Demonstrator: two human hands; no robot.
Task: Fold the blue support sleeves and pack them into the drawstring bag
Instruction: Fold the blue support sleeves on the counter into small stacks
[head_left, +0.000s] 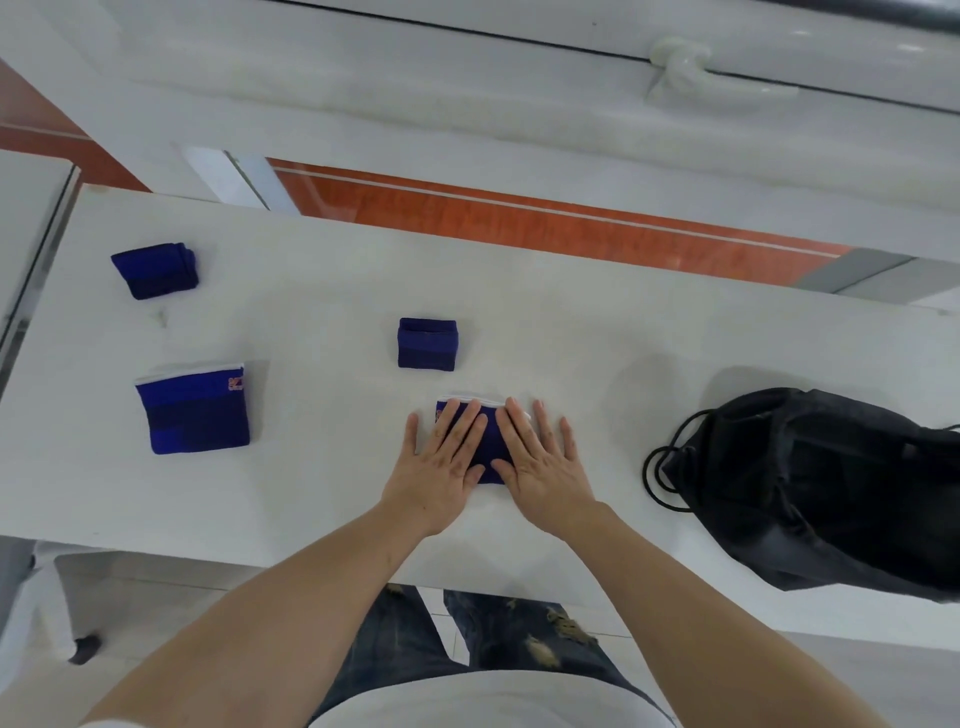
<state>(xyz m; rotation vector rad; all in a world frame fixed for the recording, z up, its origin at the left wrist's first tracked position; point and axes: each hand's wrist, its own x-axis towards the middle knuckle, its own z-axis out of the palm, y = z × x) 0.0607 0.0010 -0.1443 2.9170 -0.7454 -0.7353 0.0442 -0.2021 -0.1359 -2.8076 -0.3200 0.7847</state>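
Blue knit cloth shows between two flat palms near the front edge of the white desk (322, 291): this sleeve (488, 441) lies under both hands, its white-trimmed edge pointing away from the person. The left hand (441, 467) and the right hand (540, 467) are spread, fingers apart, thumbs nearly meeting, pressing down without gripping anything. That looks like smoothing or flattening, either to set a crease or to ready the cloth for a fold.

Just beyond it sits a small folded sleeve (427, 344), and another folded one (155, 270) lies far off to the left. A larger sleeve with white trim (195, 408) rests flat at the left, seemingly not yet folded small.

To the right, well apart from the hands, the black drawstring bag (831, 488) lies slumped, its cord looped toward the middle, within reach for packing. Nothing appears to be in it yet, though its inside is hidden.
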